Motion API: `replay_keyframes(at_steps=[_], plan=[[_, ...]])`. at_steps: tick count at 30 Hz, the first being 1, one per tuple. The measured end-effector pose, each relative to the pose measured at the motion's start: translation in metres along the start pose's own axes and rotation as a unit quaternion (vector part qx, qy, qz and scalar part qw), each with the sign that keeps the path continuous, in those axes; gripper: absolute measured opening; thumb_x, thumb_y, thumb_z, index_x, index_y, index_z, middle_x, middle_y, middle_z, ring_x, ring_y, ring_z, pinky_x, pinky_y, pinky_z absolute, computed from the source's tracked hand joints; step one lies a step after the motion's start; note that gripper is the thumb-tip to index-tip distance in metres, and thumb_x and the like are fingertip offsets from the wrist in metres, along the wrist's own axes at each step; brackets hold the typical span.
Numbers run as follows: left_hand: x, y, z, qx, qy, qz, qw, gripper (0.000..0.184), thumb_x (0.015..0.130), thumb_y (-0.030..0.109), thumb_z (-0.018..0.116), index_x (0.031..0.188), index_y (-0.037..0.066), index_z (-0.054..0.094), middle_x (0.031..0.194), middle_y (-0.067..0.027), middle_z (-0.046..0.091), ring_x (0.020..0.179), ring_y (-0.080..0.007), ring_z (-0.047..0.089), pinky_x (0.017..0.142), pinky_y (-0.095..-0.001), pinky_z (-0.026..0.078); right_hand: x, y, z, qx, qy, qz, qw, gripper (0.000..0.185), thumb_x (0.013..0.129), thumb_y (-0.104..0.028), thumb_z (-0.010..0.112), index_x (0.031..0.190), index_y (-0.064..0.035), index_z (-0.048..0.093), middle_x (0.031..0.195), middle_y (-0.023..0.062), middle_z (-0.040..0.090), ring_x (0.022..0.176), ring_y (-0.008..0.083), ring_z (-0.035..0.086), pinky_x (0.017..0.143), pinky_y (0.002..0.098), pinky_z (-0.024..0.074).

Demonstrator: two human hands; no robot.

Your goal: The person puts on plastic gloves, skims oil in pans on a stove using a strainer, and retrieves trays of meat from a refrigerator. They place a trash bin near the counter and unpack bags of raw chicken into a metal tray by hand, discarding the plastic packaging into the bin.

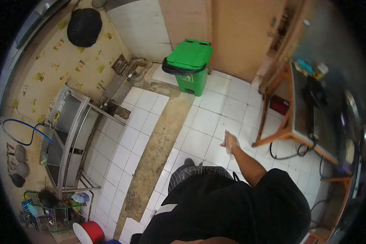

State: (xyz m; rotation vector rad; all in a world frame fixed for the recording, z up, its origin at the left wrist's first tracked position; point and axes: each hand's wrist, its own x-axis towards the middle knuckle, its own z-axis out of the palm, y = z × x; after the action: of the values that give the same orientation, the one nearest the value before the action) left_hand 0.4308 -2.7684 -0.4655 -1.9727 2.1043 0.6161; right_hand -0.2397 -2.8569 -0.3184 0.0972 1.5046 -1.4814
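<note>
My right hand (230,142) hangs out in front of me over the white floor tiles, at the end of a bare forearm. Something clear and shiny, like a thin plastic glove, covers it. Its fingers are partly spread, and I see nothing held in them. My left hand is out of the picture. The nearest thing standing beyond the right hand is a green pedal bin (190,57), lid down, with a black bag edge hanging out.
A metal sink (71,110) with a blue hose (22,120) stands left. An orange-framed table (286,110) carrying a dark pan (314,92) is right. A red bucket (94,232) and green dish rack (65,206) sit lower left. A bare concrete strip (156,156) crosses the tiles.
</note>
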Motion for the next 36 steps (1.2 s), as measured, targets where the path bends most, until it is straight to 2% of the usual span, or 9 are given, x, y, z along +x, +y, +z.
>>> replay_keyframes(at_steps=[2,5,6,11,14,15,21,27,36], plan=[[0.101,0.008,-0.051,0.089,0.086,0.038,0.992,0.045,0.092,0.044,0.048,0.096,0.001,0.063,0.089,-0.0177,0.064,0.079,-0.0273,0.06,0.068,-0.0444,0.048,0.038,-0.028,0.039,-0.012,0.052,0.021,0.998,0.03,0.093,-0.04,0.053,0.076,-0.0157,0.048,0.053,-0.0012,0.034,0.042,0.0126,0.034,0.063,0.0438,0.0532],[0.307,0.076,-0.152,-0.199,0.054,-0.06,0.977,0.057,0.093,0.05,0.041,0.101,-0.002,0.061,0.098,-0.0264,0.062,0.093,-0.0459,0.055,0.079,-0.0529,0.043,0.111,-0.073,0.08,-0.014,0.069,0.004,0.997,0.027,0.093,-0.039,0.054,0.078,-0.0173,0.051,0.053,-0.002,0.035,0.042,0.0126,0.035,0.064,0.0429,0.0529],[0.375,0.105,-0.186,-0.047,0.073,0.061,0.994,0.053,0.095,0.046,0.039,0.1,-0.003,0.061,0.098,-0.0266,0.062,0.093,-0.0449,0.055,0.079,-0.0535,0.042,0.156,-0.08,0.085,0.057,0.056,-0.036,0.996,0.025,0.092,-0.04,0.055,0.082,-0.0172,0.053,0.053,-0.0025,0.035,0.041,0.0133,0.034,0.066,0.0416,0.0528],[0.58,0.383,-0.41,-0.122,0.228,0.164,0.952,0.052,0.092,0.045,0.042,0.094,-0.003,0.062,0.096,-0.0263,0.062,0.093,-0.0448,0.057,0.082,-0.0508,0.044,0.347,-0.198,0.143,0.123,0.162,-0.026,0.979,0.039,0.092,-0.038,0.053,0.11,-0.0032,0.052,0.079,0.0042,0.044,0.063,0.0183,0.046,0.068,0.0399,0.0553],[0.754,0.483,-0.45,-0.057,0.176,0.256,0.949,0.051,0.092,0.046,0.043,0.101,-0.001,0.062,0.101,-0.0246,0.063,0.094,-0.0435,0.058,0.082,-0.0484,0.045,0.473,-0.266,0.191,0.137,0.173,-0.077,0.972,0.038,0.092,-0.037,0.054,0.11,-0.0043,0.051,0.081,0.0047,0.041,0.069,0.019,0.045,0.07,0.0396,0.0555],[0.789,0.529,-0.462,-0.114,0.195,0.281,0.933,0.052,0.092,0.047,0.043,0.103,-0.001,0.061,0.102,-0.0238,0.063,0.094,-0.0429,0.058,0.082,-0.0473,0.045,0.536,-0.27,0.195,0.156,0.181,-0.055,0.969,0.048,0.091,-0.037,0.051,0.131,-0.0113,0.045,0.109,0.0064,0.047,0.084,0.0188,0.048,0.074,0.043,0.052],[1.006,0.712,-0.434,-0.203,0.048,0.211,0.955,0.057,0.09,0.049,0.044,0.113,-0.001,0.06,0.11,-0.0244,0.062,0.104,-0.0374,0.059,0.09,-0.0441,0.044,0.685,-0.313,0.244,0.134,0.248,-0.013,0.959,0.062,0.091,-0.043,0.052,0.14,-0.0105,0.033,0.141,0.0109,0.033,0.119,0.0299,0.041,0.097,0.0525,0.039],[1.057,0.8,-0.413,-0.071,-0.131,0.124,0.981,0.078,0.089,0.067,0.032,0.111,0.0,0.064,0.116,-0.0228,0.061,0.109,-0.0375,0.058,0.095,-0.0432,0.043,0.713,-0.31,0.251,0.082,0.221,-0.01,0.972,0.067,0.095,-0.05,0.037,0.144,-0.0066,0.027,0.145,0.0175,0.033,0.129,0.0336,0.039,0.104,0.0532,0.035],[1.06,0.782,-0.38,-0.283,-0.24,0.035,0.928,0.1,0.078,0.084,0.028,0.096,-0.005,0.069,0.098,-0.0202,0.068,0.093,-0.0304,0.064,0.088,-0.0453,0.047,0.75,-0.316,0.192,0.125,0.093,0.084,0.984,0.085,0.085,-0.074,0.026,0.147,-0.016,0.027,0.154,0.0126,0.02,0.141,0.0351,0.018,0.112,0.0576,0.0126]])
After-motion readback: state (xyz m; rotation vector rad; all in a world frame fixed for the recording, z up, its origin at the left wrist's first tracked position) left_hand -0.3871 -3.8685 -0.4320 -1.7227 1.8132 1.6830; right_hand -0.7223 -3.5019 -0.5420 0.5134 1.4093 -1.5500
